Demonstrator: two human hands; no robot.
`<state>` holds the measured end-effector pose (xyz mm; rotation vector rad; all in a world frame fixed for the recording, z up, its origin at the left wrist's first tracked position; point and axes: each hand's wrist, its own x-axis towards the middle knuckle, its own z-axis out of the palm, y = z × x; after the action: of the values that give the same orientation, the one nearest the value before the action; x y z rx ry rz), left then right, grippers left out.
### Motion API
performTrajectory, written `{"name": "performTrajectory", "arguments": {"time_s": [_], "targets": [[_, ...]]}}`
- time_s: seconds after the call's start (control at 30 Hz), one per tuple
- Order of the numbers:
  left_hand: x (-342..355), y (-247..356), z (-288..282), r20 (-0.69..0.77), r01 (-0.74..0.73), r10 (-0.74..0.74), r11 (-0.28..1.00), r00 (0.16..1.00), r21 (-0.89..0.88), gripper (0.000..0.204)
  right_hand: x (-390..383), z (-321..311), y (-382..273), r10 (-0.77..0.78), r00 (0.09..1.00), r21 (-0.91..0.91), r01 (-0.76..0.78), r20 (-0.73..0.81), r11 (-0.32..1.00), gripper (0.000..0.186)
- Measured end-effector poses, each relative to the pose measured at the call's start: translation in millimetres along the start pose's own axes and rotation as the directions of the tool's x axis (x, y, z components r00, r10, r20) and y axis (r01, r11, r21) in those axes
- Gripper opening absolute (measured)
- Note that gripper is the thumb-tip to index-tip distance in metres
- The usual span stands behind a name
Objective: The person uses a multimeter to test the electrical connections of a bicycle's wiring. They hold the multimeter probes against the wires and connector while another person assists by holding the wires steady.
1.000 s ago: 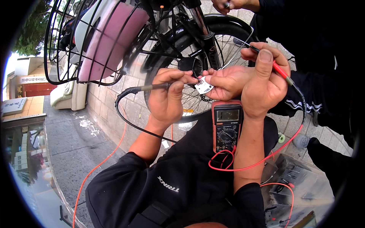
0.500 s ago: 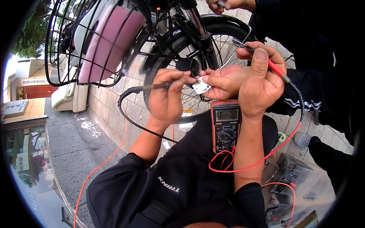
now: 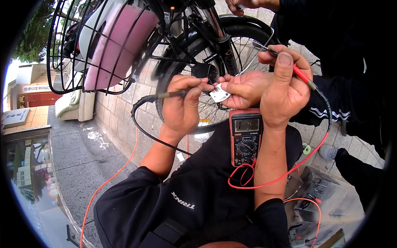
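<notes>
Between the fingers of my left hand (image 3: 181,108) is a black test probe (image 3: 167,95), its tip end close to a small white flat piece with dark marks (image 3: 220,96). Another person's hand (image 3: 246,87) holds that white piece by its edge. My right hand (image 3: 286,89) grips a red test probe (image 3: 304,75), with the metal tip pointing up and left, apart from the white piece. A digital multimeter (image 3: 247,136) in a red-and-black case rests on my lap below the hands. The red lead loops from its lower end around my right forearm.
Ahead stands a bicycle-type front wheel (image 3: 167,53) with a black wire basket (image 3: 51,70) holding a pink-and-white object. The other person's dark-clothed leg (image 3: 339,97) is at the right. Loose tools (image 3: 316,188) lie at lower right, and an orange cable (image 3: 109,180) crosses the paving.
Almost nothing differs. Both hands keep their probes, with only slight shifts of the fingers and leads; the white piece stays nearly in place.
</notes>
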<state>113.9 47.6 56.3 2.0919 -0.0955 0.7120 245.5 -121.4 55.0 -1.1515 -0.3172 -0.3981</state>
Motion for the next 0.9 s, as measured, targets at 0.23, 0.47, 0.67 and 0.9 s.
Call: {"name": "performTrajectory", "arguments": {"time_s": [0.23, 0.47, 0.67, 0.9], "targets": [[0.6, -3.6, -1.7, 0.013, -0.036, 0.036, 0.999, 0.999, 0.012, 0.015, -0.9, 1.2, -1.4, 0.023, 1.000, 0.033, -0.023, -0.002, 0.999, 0.027], [-1.3, -1.4, -1.8, 0.006, -0.002, 0.002, 1.000, 1.000, -0.006, 0.022, -1.5, 1.9, -2.2, 0.065, 0.998, 0.088, -0.064, -0.009, 0.994, 0.027], [-2.5, -6.8, -3.9, 0.026, -0.033, 0.032, 0.999, 0.999, 0.017, 0.021, -0.7, -0.7, -2.4, 0.026, 0.999, 0.048, -0.027, 0.020, 0.998, 0.027], [-2.1, -4.8, -4.4, 0.024, -0.014, 0.014, 1.000, 1.000, 0.017, 0.021, -1.5, 1.9, -1.2, 0.042, 0.999, 0.075, -0.042, 0.001, 0.996, 0.026]]}}
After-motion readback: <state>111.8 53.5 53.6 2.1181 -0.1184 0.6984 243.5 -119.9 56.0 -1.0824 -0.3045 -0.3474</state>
